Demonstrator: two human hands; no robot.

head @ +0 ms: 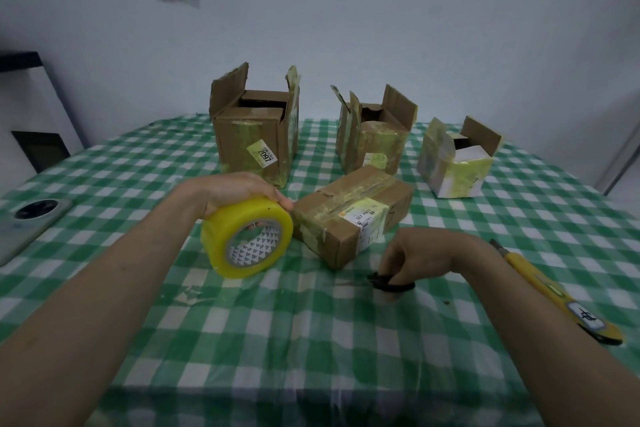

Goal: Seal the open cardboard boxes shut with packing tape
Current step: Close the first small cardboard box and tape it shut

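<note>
Nearest, on the green-checked worktop point(311, 340): right hand point(420, 255) curled down over black scissors point(391, 282), fingers through or round the handles, which exactly not clear. Left hand point(239, 191) clamped over the top of a yellow tape roll point(247, 239), thumb at the rim, fingertips inside the core. Roll probably light, slick on the outer wrap; best held through the core. Just beside it, a closed, taped box point(353, 215), lying flat. Yellow utility knife point(554, 291) beyond the right forearm; a phone point(31, 218) at far left. Farther back, three open boxes: tall one point(254, 135), middle one point(375, 135), white-sided one point(455, 163). Flaps upright, crumpled, crusted with old tape; likely light, soft cardboard, so press flaps down before taping.
</note>
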